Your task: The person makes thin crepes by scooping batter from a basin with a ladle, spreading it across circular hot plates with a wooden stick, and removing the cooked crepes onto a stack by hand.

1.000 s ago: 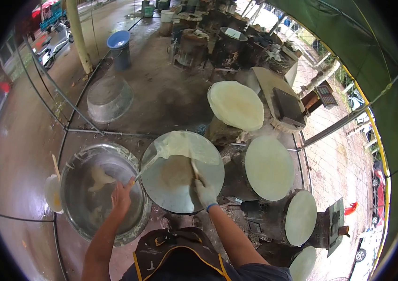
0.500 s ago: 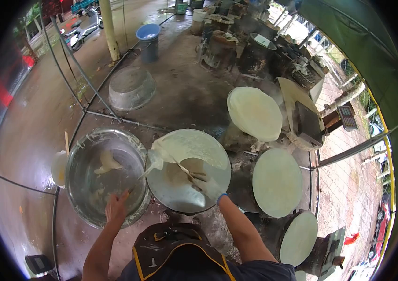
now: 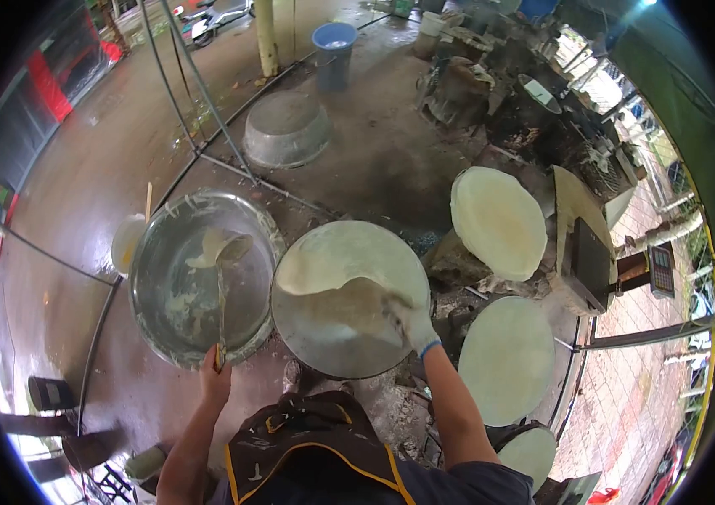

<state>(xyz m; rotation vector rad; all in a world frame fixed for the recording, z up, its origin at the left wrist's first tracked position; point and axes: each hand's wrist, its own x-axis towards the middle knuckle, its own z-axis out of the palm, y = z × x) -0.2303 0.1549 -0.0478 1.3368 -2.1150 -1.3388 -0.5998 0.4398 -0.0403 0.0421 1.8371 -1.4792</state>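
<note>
My left hand (image 3: 215, 380) is closed around the handle of a ladle (image 3: 232, 249). Its bowl hangs over the pale batter pooled in a wide metal basin (image 3: 140, 311). My right hand (image 3: 412, 324), in a whitish glove with a blue cuff, is over the right part of a round griddle (image 3: 332, 358). It grips a stick-handled spreader, smeared by motion, so the tool's outline is unclear. A layer of wet batter (image 3: 357, 244) covers the griddle's far part; its nearer part shows bare grey metal.
To the right stand round surfaces with pale sheets, one far (image 3: 499, 223), one nearer (image 3: 506, 362). An upturned metal tub (image 3: 287, 130) and blue bucket (image 3: 334, 63) are beyond. Metal poles (image 3: 206, 93) rise at left; sooty stoves (image 3: 458, 88) stand behind.
The ladle has swung left from the griddle's edge to over the basin. My right hand has moved right across the griddle, and the batter's edge has changed shape. The view has shifted.
</note>
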